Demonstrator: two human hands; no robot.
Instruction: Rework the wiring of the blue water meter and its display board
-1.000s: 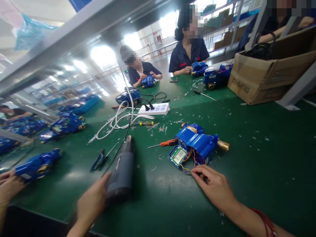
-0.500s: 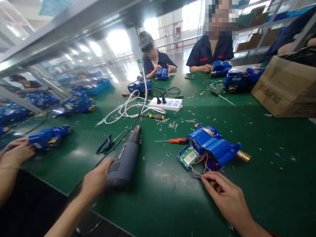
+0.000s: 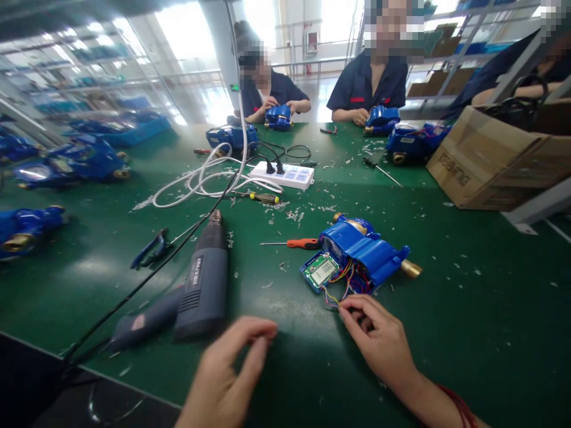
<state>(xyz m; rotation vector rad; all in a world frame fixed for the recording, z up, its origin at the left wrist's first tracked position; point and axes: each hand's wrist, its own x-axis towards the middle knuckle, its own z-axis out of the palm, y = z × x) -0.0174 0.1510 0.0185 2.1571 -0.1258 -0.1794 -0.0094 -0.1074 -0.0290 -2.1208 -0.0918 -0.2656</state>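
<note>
My right hand [image 3: 383, 339] pinches thin coloured wires [image 3: 331, 299] between thumb and fingertips. These wires run to a small circuit board with a lit digit display [image 3: 325, 270], which lies beside a blue water meter [image 3: 361, 246] with brass ends. More wires spill from the meter's open side. My left hand [image 3: 236, 368], a little blurred, is above the bench left of the wires, thumb and finger brought together with nothing visible in them. Near it, a grey heat gun [image 3: 203, 285] lies on the bench, its nozzle pointing away from me.
An orange-handled screwdriver [image 3: 302, 244] touches the meter's left side. Cutters [image 3: 151, 248], a yellow-black screwdriver [image 3: 264, 198] and a white power strip [image 3: 285, 175] with looped cable lie on the green bench [image 3: 276, 380]. Right stands a cardboard box [image 3: 486, 160]. Co-workers across hold blue meters.
My left hand has let go of the heat gun and moved right, towards the wires. My right hand keeps its pinch on them. The view has shifted right.
</note>
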